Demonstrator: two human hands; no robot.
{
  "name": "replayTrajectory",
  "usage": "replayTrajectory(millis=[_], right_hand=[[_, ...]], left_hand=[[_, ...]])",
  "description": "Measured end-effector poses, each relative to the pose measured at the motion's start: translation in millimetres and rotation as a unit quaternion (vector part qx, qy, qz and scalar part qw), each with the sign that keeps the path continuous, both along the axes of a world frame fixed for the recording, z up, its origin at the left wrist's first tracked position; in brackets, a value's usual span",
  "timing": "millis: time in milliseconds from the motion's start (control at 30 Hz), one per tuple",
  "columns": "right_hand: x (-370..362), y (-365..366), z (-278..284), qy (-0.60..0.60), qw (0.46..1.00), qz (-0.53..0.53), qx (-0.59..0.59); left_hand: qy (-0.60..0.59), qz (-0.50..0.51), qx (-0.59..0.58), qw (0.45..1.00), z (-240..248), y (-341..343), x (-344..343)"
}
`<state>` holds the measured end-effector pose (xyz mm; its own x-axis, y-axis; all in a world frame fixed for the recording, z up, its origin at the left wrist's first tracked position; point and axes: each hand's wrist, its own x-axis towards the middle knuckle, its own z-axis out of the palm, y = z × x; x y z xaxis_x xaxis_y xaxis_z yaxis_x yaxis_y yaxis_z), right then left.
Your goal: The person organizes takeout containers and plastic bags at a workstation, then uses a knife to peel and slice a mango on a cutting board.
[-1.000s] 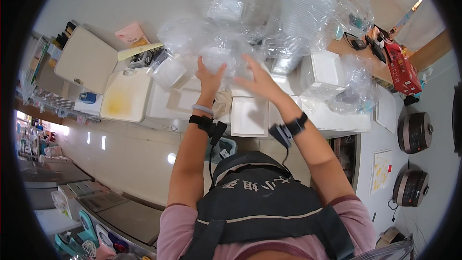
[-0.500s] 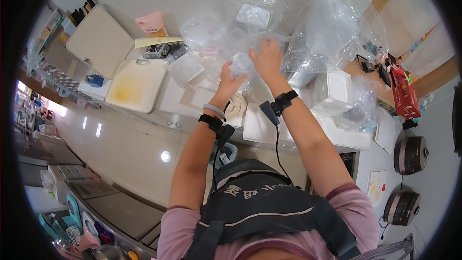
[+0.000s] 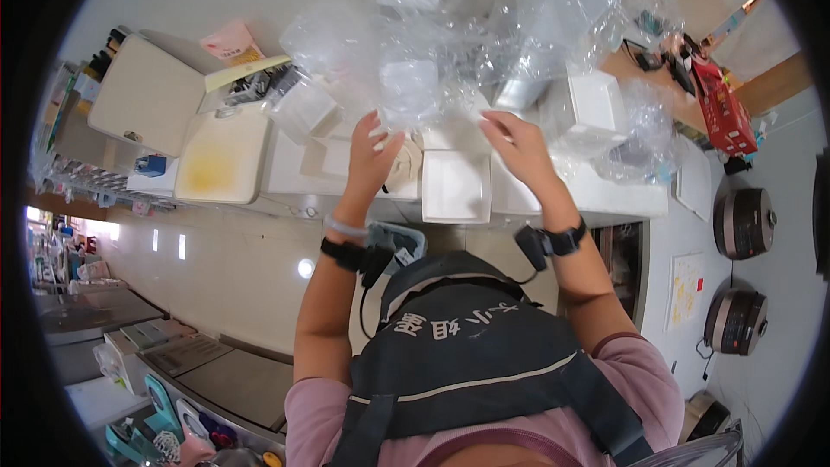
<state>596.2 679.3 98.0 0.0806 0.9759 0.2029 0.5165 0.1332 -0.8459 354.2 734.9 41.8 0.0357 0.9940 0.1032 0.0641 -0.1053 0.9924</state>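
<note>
My left hand (image 3: 372, 156) hovers at the near side of a heap of clear plastic bags (image 3: 346, 43), its fingers apart and slightly blurred. Across from it, my right hand (image 3: 521, 149) has its fingers stretched toward the left, with nothing visible in them. Between the hands and a little nearer sits an open white box (image 3: 456, 186). Beyond the hands, a whitish piece (image 3: 408, 86) shows through the film; its kind is unclear. Beside my left hand lies a beige cloth-like thing (image 3: 404, 175), partly hidden.
A tall white box (image 3: 596, 112) stands right of my right hand, with more plastic film (image 3: 640, 138) beside it. At left are a yellow-stained cutting board (image 3: 220, 160) and clear containers (image 3: 303, 112). A bin (image 3: 398, 246) stands below the counter. Two rice cookers (image 3: 743, 223) are far right.
Both hands have drawn back from the plastic film and moved apart, the right one farther right. The open white box now shows plainly between them. The whole view has shifted slightly.
</note>
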Motion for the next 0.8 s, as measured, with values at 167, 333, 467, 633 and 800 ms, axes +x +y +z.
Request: replayTrajectory(millis=[167,333,467,633,800], right_hand=[[78.9,-95.6,-60.0,-0.162,0.976,-0.143,-0.028],[84.7,-115.6,-99.5,-0.209,0.946,-0.227,-0.102],[80.0,-101.0,-106.2,-0.254,0.922,-0.246,-0.157],[94.8,-97.1,-111.6,-0.266,0.922,-0.240,-0.146],[93.5,-95.3,-111.2,-0.278,0.924,-0.243,-0.098]], left_hand=[[0.312,-0.186,-0.079,0.928,-12.0,-68.0,-7.8],[0.181,-0.176,-0.187,0.949,-66.5,-88.6,19.0],[0.181,-0.114,-0.177,0.961,-80.8,-62.6,44.3],[0.348,-0.057,-0.083,0.932,-94.8,-38.6,41.8],[0.352,-0.006,-0.052,0.934,-71.2,-47.1,39.1]])
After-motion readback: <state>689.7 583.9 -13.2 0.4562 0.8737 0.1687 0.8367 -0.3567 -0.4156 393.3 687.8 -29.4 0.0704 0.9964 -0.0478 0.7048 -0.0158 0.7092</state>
